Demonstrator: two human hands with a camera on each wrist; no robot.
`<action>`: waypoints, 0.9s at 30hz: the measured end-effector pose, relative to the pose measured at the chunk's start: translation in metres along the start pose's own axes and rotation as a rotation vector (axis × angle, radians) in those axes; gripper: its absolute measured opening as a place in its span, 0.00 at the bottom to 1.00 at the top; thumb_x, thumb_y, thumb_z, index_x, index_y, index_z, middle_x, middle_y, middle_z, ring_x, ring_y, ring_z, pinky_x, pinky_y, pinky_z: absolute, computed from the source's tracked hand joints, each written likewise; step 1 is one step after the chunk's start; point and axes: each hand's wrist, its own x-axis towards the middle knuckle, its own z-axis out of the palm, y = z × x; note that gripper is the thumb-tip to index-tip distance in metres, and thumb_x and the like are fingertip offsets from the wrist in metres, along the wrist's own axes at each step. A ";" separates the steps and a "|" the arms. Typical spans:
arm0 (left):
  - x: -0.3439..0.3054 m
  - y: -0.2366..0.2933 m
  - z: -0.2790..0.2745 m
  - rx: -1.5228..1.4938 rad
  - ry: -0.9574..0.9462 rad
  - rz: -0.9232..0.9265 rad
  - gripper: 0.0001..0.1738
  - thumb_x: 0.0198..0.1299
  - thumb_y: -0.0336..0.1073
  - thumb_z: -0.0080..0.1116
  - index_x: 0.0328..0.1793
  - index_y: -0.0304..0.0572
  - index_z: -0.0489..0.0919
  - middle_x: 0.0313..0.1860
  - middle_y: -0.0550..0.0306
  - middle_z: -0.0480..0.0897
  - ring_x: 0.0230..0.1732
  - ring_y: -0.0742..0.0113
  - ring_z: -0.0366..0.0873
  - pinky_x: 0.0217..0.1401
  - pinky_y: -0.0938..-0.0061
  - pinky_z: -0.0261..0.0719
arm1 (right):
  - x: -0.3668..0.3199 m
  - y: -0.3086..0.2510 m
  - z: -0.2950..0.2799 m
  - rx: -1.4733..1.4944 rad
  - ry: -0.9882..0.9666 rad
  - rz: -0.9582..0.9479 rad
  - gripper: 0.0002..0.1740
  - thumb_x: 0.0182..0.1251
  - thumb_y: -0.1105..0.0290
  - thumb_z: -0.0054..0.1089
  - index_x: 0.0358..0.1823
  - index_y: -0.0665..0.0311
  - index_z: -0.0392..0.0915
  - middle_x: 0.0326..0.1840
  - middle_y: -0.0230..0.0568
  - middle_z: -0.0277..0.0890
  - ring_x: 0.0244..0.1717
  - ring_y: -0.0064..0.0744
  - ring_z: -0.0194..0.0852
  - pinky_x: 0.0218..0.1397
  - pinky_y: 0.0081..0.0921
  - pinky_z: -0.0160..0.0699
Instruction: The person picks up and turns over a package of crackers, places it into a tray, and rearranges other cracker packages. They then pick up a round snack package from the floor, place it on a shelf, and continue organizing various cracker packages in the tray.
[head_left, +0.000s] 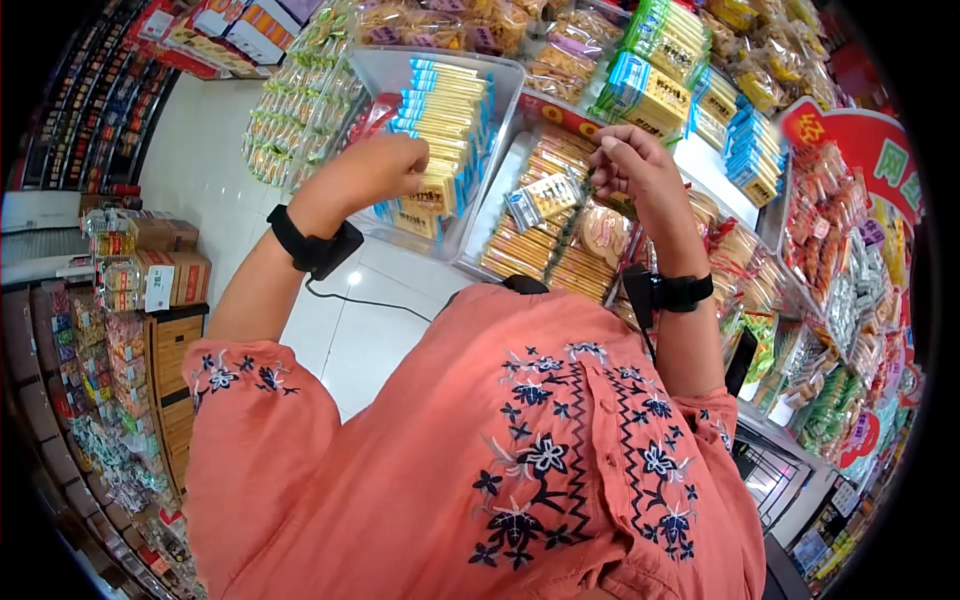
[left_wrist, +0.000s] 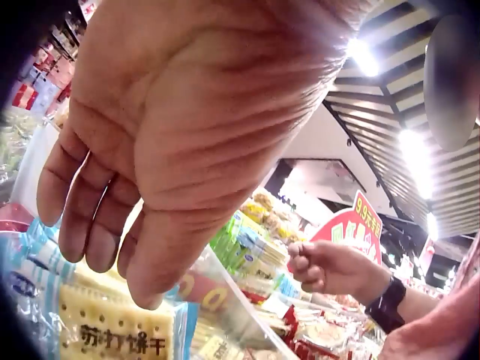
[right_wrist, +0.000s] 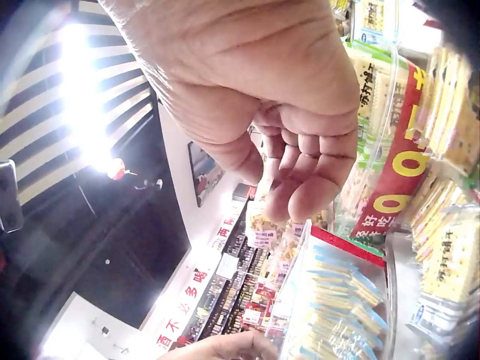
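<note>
My left hand [head_left: 372, 172] hangs over a clear bin [head_left: 510, 80] of blue-and-yellow soda cracker packets [head_left: 445, 100]. Its loosely bent fingers hold nothing in the left wrist view, and the thumb tip overlaps the top of one soda cracker packet [left_wrist: 112, 330]. To the right, my right hand [head_left: 648, 180] is raised above the neighbouring bin, with long biscuit packs [head_left: 520, 245] in it. A single pale cracker packet [head_left: 545, 200] lies across those packs. In the right wrist view the right fingers [right_wrist: 315, 196] curl loosely around an empty gap.
Green-and-blue cracker packs [head_left: 650, 90] and bags of snacks [head_left: 575, 50] fill the bins behind. A red sign [head_left: 860, 150] rises over bagged goods at the right. Tiled floor [head_left: 390, 290] shows between the bins and my body, with cardboard boxes [head_left: 175, 280] at the left.
</note>
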 end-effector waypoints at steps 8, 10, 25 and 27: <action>-0.005 0.004 0.015 0.194 0.062 0.107 0.15 0.52 0.32 0.68 0.44 0.39 0.77 0.43 0.45 0.82 0.49 0.43 0.80 0.51 0.53 0.78 | 0.000 0.004 0.009 0.007 -0.036 -0.007 0.14 0.77 0.63 0.56 0.53 0.65 0.76 0.39 0.34 0.80 0.34 0.22 0.80 0.36 0.21 0.79; -0.005 0.003 0.019 0.221 0.077 0.121 0.15 0.52 0.31 0.68 0.44 0.40 0.76 0.43 0.46 0.81 0.49 0.43 0.80 0.51 0.54 0.77 | -0.001 0.005 0.009 0.006 -0.041 -0.003 0.13 0.77 0.63 0.56 0.53 0.65 0.76 0.39 0.33 0.80 0.34 0.22 0.80 0.36 0.21 0.79; -0.012 0.017 -0.039 -0.541 0.021 -0.014 0.11 0.69 0.37 0.61 0.49 0.38 0.76 0.34 0.67 0.75 0.36 0.79 0.72 0.39 0.78 0.72 | -0.008 -0.004 0.019 -0.021 -0.088 -0.041 0.17 0.73 0.60 0.60 0.53 0.65 0.76 0.41 0.35 0.81 0.35 0.23 0.82 0.36 0.21 0.81; -0.006 0.030 -0.054 -0.659 0.026 -0.002 0.12 0.71 0.38 0.59 0.52 0.39 0.76 0.35 0.69 0.75 0.36 0.80 0.71 0.39 0.79 0.72 | -0.011 -0.014 0.028 -0.016 -0.158 -0.056 0.19 0.73 0.60 0.61 0.55 0.66 0.76 0.42 0.37 0.82 0.36 0.24 0.83 0.37 0.21 0.82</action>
